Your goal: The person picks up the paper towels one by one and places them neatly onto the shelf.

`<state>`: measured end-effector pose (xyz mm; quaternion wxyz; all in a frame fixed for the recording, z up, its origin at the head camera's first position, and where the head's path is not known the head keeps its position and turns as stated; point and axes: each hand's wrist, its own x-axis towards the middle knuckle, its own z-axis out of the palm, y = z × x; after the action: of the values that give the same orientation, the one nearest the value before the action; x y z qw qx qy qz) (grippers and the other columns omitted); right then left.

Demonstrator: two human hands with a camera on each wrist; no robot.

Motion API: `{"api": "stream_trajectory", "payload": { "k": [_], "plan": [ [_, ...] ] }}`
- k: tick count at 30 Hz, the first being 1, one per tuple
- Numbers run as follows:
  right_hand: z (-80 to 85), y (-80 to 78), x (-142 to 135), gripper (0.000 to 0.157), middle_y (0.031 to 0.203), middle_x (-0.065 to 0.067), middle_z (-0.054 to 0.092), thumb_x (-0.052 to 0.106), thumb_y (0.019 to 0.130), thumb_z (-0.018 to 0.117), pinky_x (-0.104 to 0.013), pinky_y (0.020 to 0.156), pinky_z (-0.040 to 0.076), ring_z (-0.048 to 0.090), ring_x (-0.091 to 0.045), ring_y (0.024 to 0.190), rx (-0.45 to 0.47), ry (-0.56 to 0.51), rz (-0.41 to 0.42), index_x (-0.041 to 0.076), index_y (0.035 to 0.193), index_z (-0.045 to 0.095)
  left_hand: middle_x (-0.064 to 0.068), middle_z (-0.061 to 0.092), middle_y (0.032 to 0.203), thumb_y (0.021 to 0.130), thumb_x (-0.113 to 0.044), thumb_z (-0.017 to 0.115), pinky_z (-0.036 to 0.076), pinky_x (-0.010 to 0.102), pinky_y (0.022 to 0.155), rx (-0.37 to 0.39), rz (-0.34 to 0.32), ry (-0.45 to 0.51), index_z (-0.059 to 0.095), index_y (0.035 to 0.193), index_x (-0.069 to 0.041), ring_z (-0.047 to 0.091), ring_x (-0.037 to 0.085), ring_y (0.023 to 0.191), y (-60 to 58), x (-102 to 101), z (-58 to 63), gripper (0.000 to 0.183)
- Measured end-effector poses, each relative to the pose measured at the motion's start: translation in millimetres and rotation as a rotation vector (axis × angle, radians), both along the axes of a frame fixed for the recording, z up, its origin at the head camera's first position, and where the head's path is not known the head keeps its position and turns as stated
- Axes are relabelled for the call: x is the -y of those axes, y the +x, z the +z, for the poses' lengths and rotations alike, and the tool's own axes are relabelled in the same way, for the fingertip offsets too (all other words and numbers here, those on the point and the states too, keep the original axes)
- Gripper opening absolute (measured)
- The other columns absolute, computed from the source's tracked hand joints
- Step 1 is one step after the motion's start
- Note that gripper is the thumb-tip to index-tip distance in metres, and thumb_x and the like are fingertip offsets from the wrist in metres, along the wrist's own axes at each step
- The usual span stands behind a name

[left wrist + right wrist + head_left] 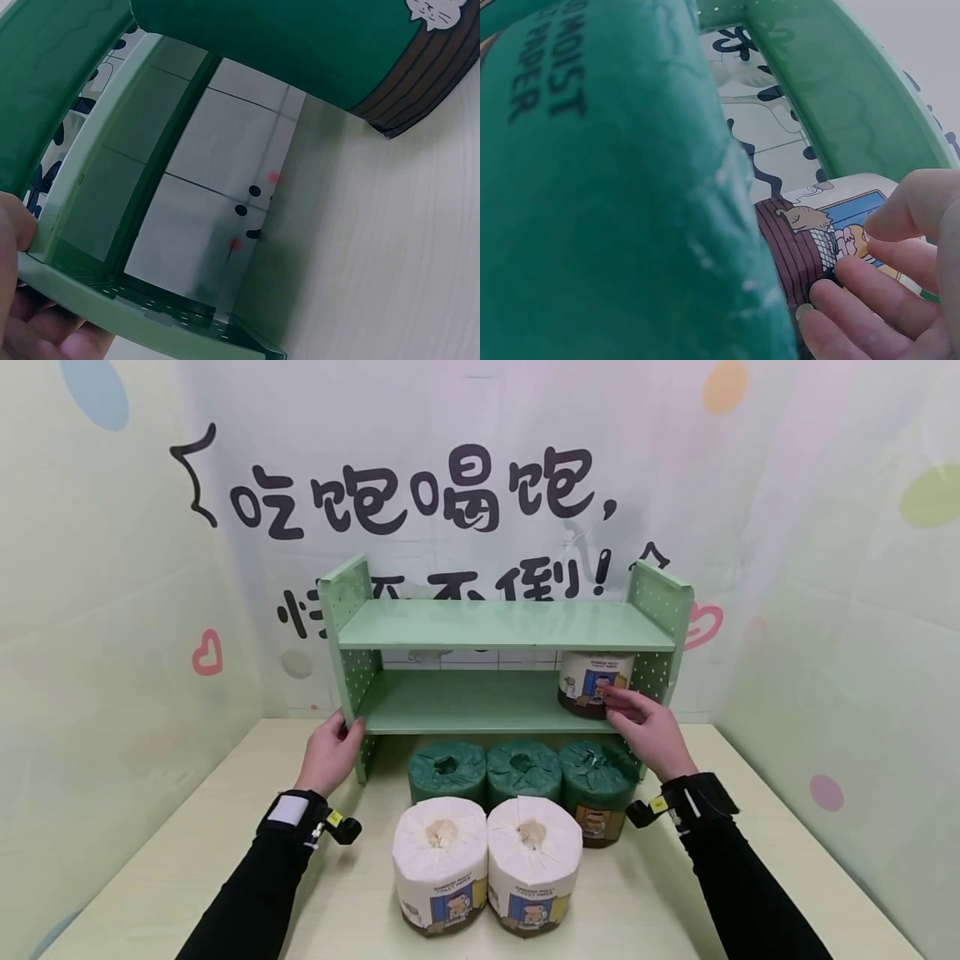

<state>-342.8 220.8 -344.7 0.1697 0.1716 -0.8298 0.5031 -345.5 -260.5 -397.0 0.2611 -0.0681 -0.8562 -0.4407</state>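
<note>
My left hand [330,756] grips the left side panel of a light green two-tier shelf rack [465,702]. In the left wrist view its thumb lies on the near face and its fingers [52,330] go behind the panel. A white-wrapped toilet paper roll [576,687] with a brown lower band stands upright at the right end of the lower tier. Against its printed front, my right hand [651,739] rests its fingertips, the fingers slightly bent and not wrapped round it. The right wrist view shows the same contact beside the picture on the wrapper.
Below the rack, three green-wrapped rolls [522,768] stand in a row on the pale table [225,877]. Two white-wrapped rolls [441,860] stand side by side in front of them. One green roll [615,187] fills much of the right wrist view. A printed cloth [450,410] hangs behind.
</note>
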Motion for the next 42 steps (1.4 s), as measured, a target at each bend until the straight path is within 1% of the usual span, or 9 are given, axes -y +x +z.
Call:
{"api": "stream_trajectory", "payload": {
  "k": [9,14,17,21,25,30,35,38,42],
  "plan": [
    [-0.2,0.2,-0.9,0.041,0.130,-0.012,0.058,0.014,0.100,0.062,-0.052,0.095,0.046,0.054,-0.024,0.113,0.002,0.021,0.006,0.008,0.140,0.053,0.010,0.050,0.073,0.106,-0.028,0.048,0.041,0.027,0.045,0.013,-0.002,0.008,0.059,0.107,-0.003,0.047,0.022,0.060,2.4,-0.2,0.5,0.027],
    [1.6,6.4,-4.4,0.043,0.130,-0.014,0.057,0.019,0.101,0.062,-0.052,0.095,0.045,0.053,-0.024,0.114,-0.009,0.023,0.014,0.005,0.140,0.052,0.009,0.049,0.072,0.106,-0.026,0.049,0.040,0.027,0.045,0.007,0.005,0.007,0.059,0.107,-0.004,0.046,0.021,0.059,2.7,-2.0,1.6,0.024],
    [4.0,14.3,-7.0,0.046,0.130,-0.012,0.057,0.027,0.101,0.063,-0.044,0.094,0.047,0.053,-0.020,0.113,0.002,0.006,0.009,0.006,0.140,0.051,0.008,0.047,0.071,0.106,-0.026,0.048,0.039,0.026,0.045,0.007,0.006,0.002,0.059,0.107,-0.004,0.045,0.020,0.058,2.3,-2.8,1.9,0.025],
    [10.0,27.2,-7.5,0.051,0.132,-0.010,0.056,0.035,0.099,0.063,-0.025,0.091,0.047,0.053,-0.014,0.113,0.009,-0.009,0.030,0.007,0.140,0.051,0.007,0.045,0.069,0.106,-0.026,0.049,0.038,0.025,0.043,0.007,0.009,0.002,0.059,0.104,-0.004,0.044,0.018,0.056,2.2,-3.4,2.6,0.025],
    [14.9,40.2,-3.5,0.051,0.132,-0.012,0.055,0.033,0.100,0.063,-0.013,0.087,0.046,0.053,-0.015,0.114,-0.015,-0.015,0.082,0.005,0.140,0.050,0.006,0.045,0.068,0.106,-0.027,0.049,0.037,0.024,0.043,0.006,0.015,0.000,0.058,0.101,-0.003,0.044,0.015,0.055,2.9,-2.7,2.7,0.026],
    [11.8,56.6,2.6,0.046,0.130,-0.011,0.057,0.026,0.100,0.064,-0.015,0.087,0.048,0.055,-0.015,0.112,-0.017,-0.011,0.159,0.006,0.139,0.050,0.006,0.045,0.068,0.106,-0.027,0.049,0.038,0.024,0.044,0.002,0.016,-0.002,0.058,0.100,-0.003,0.044,0.016,0.056,3.1,-2.4,2.5,0.026],
    [3.7,72.4,8.4,0.047,0.130,-0.007,0.056,0.021,0.099,0.065,-0.017,0.089,0.049,0.053,-0.017,0.115,-0.015,0.026,0.236,0.007,0.141,0.048,0.007,0.047,0.070,0.106,-0.027,0.049,0.040,0.026,0.045,0.006,0.023,0.003,0.058,0.101,-0.004,0.046,0.019,0.059,2.3,-2.2,2.4,0.026],
    [0.7,79.9,10.3,0.048,0.130,-0.005,0.056,0.020,0.099,0.066,-0.017,0.090,0.048,0.052,-0.019,0.117,-0.018,0.042,0.254,0.007,0.141,0.047,0.008,0.048,0.071,0.105,-0.027,0.049,0.040,0.026,0.046,0.002,0.025,0.001,0.059,0.103,-0.004,0.046,0.020,0.060,2.7,-2.4,3.1,0.025],
    [-2.6,89.0,12.7,0.047,0.130,-0.006,0.056,0.020,0.099,0.066,-0.023,0.091,0.049,0.052,-0.020,0.116,-0.013,0.070,0.263,0.009,0.141,0.048,0.007,0.047,0.069,0.106,-0.027,0.049,0.039,0.025,0.046,-0.002,0.023,-0.005,0.059,0.102,-0.004,0.046,0.018,0.058,2.8,-2.4,2.8,0.025]
  ]
}}
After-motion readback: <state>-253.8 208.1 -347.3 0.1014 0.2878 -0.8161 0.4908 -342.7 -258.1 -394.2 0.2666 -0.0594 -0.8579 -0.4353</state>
